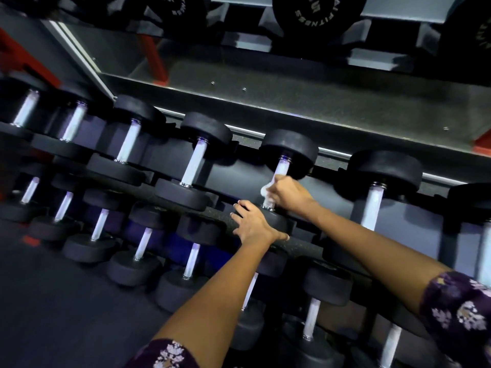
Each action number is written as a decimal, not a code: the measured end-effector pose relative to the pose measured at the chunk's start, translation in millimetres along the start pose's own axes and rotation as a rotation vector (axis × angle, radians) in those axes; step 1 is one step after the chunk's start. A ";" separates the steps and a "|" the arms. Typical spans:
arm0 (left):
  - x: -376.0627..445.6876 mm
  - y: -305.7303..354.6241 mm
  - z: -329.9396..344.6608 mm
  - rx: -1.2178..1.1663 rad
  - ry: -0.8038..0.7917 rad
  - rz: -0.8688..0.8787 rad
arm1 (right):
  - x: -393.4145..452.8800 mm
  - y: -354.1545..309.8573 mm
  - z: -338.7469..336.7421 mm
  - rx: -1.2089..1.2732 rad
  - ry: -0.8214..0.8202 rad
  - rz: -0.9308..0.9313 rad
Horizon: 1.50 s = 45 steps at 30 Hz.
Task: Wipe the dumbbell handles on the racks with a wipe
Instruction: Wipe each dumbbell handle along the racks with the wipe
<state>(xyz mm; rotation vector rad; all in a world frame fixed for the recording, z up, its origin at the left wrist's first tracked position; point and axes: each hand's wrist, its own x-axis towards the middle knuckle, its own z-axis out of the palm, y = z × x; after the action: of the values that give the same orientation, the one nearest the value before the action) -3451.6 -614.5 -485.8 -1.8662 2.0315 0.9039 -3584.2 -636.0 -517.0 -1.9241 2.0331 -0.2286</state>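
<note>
Floral sleeves (457, 312); right hand (289, 193) around wipe (266, 191), handle (279, 170).

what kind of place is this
Most likely a gym's free-weights area. Rows of black dumbbells with shiny handles sit on a tiered rack, and weight plates printed with "FITNESS" sit above. The right hand holds a wipe on one handle.
</note>
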 end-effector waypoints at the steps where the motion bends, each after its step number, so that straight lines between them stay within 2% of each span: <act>1: 0.0 0.2 0.2 0.003 0.004 -0.003 | 6.5 5.6 -6.8 0.016 0.086 0.091; 3: -0.4 1.5 0.1 0.010 0.005 -0.010 | 17.4 12.1 -10.6 0.032 0.223 0.248; 4: -0.3 1.7 0.0 0.013 0.003 -0.016 | 20.2 8.3 -8.1 0.000 0.231 0.257; 8: 0.0 0.5 -0.2 0.005 -0.016 -0.016 | 7.7 -9.6 8.5 -0.178 0.007 -0.023; 12: 0.4 0.5 -0.7 0.005 -0.010 -0.007 | 12.5 13.3 -9.3 -0.061 0.217 0.176; 13: -0.5 0.5 -1.3 0.008 -0.007 -0.007 | 9.5 12.9 -8.2 -0.053 0.227 0.159; 15: -1.2 -0.1 -1.2 0.014 -0.002 -0.008 | -2.7 3.6 0.2 0.022 0.116 0.002; 17: -0.5 -0.6 -0.6 0.007 -0.005 -0.006 | -10.1 2.5 8.0 0.035 -0.096 -0.188; 18: -0.6 -0.2 -0.5 0.003 -0.008 -0.004 | -8.2 6.3 3.4 0.026 -0.164 -0.205; 23: -1.2 0.5 -1.1 -0.001 -0.003 -0.007 | 8.6 9.2 -14.6 0.000 -0.087 -0.036; 25: -1.2 -0.7 -1.1 -0.009 0.000 -0.008 | 7.0 -4.8 -6.6 -0.001 -0.187 -0.082; 27: -1.0 -0.5 -0.4 -0.017 0.012 -0.008 | 3.2 -8.6 0.2 0.090 -0.263 -0.115; 31: -2.9 0.7 -0.2 -0.018 0.025 -0.001 | -6.4 12.5 -7.6 0.352 -0.274 0.021; 38: -2.3 3.0 -0.3 -0.010 0.033 -0.023 | 15.8 -18.0 -7.0 0.277 -0.269 0.027; 45: -4.3 4.0 -0.1 -0.043 0.044 -0.010 | -3.1 -1.1 -11.3 0.309 -0.259 0.078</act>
<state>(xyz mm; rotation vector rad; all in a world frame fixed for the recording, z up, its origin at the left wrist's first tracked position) -3454.8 -611.1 -482.2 -1.9335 2.0412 0.9197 -3586.9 -634.2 -505.7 -1.5946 1.7815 -0.2445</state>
